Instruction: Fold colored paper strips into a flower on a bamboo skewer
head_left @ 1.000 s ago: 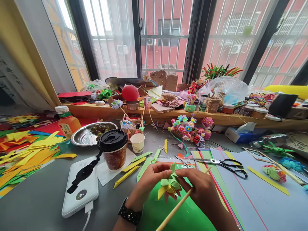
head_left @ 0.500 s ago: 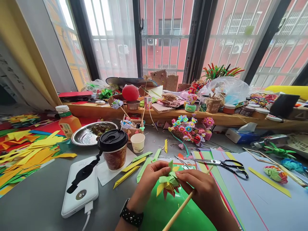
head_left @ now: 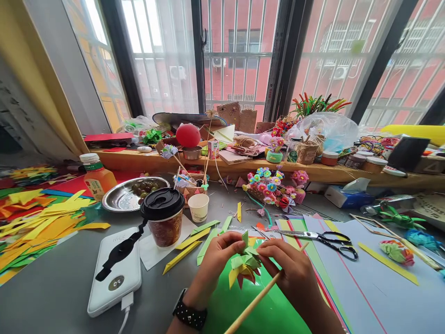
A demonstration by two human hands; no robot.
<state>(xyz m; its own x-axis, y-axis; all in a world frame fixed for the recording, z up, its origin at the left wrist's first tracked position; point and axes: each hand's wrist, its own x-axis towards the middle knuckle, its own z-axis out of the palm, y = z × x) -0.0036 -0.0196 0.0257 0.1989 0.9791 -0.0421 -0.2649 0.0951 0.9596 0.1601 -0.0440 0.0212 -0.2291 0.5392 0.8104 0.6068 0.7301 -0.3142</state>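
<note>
Between my two hands is a folded paper flower [head_left: 245,265] with light green strips on top and yellow and reddish points below. My left hand [head_left: 222,257] pinches its green paper from the left, thumb against fingers. The fingertips of my right hand [head_left: 290,269] press on the flower's right side. A thin wooden stick [head_left: 255,304] runs through that same hand, slanting down toward the lower edge. Beneath both hands lies a shiny green sheet [head_left: 260,311]. Part of the flower is hidden by my fingers.
Black-handled scissors [head_left: 330,239] lie on coloured paper sheets [head_left: 365,278] to the right. Leftward stand a lidded coffee cup [head_left: 163,222], a paper cup [head_left: 199,208] and a white power bank [head_left: 116,273]. Folded paper strips [head_left: 187,246] lie nearby. A cluttered ledge [head_left: 229,162] spans the back.
The flower has turned slightly between my fingers, and the stick's lower end has shifted a little left. Both hands keep their hold; the view has moved only slightly.
</note>
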